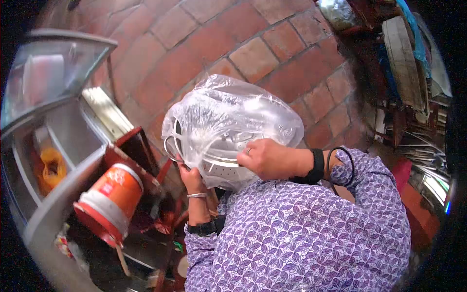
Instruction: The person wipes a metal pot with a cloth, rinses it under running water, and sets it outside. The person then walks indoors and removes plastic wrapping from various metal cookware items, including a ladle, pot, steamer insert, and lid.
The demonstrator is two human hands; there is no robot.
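Note:
A clear plastic bag point(228, 104) hangs in front of my body, wrapped loosely over a shiny perforated metal pot point(223, 169) with a loop handle on its left side. My left hand point(191, 176) is closed at the lower left of the bag, just under the loop handle, its thumb against the plastic. With fingers pinched together, my right hand point(265, 158) grips the bag's plastic near the pot's rim. Creased plastic hides much of the pot, and my right hand covers part of its rim.
Red brick tiles point(253, 53) cover the floor ahead. At left stand an orange and white bucket point(114, 194) and a glass-fronted cabinet point(58, 73) with an orange bag point(52, 168) in it. Piled items, including a round pale board point(404, 63), crowd the right side.

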